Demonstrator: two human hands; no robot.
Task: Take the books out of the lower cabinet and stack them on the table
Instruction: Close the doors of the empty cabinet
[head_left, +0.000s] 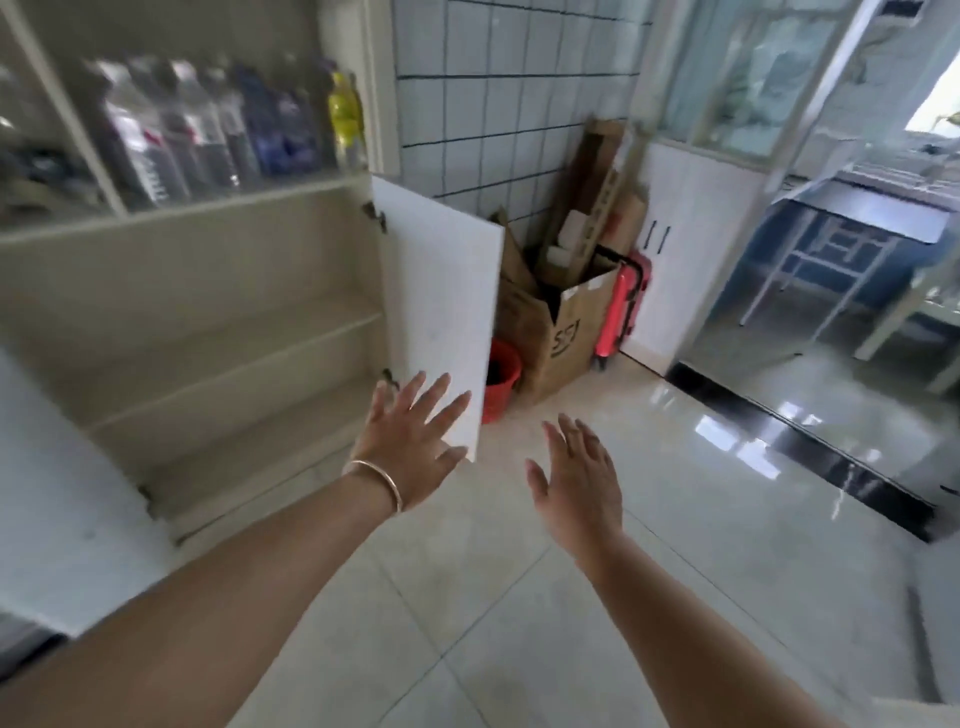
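- Both grips hold nothing: left hand (410, 447) spread at the door (441, 306) edge, mid-frame; right hand (582, 483) spread over the floor.
- Cabinet (223, 353), centre left, shows bare shelves; no books visible.
- Step looks like shutting up; next, swing the door closed.

Behind glass on the upper shelf stands a blurred row of bottles (171, 130), one of them yellow (344, 111). The wall (498, 104) to the right is pale tile with dark grout. In the corner a tall cardboard box (563, 332) (printed with dark letters) holds long cardboard pieces; a red bucket (501, 376) sits just beside it on the left, a red suitcase (626, 306) on the right. The glossy tiled floor (649, 493) reflects light, and a dark threshold strip (810, 447) crosses it.
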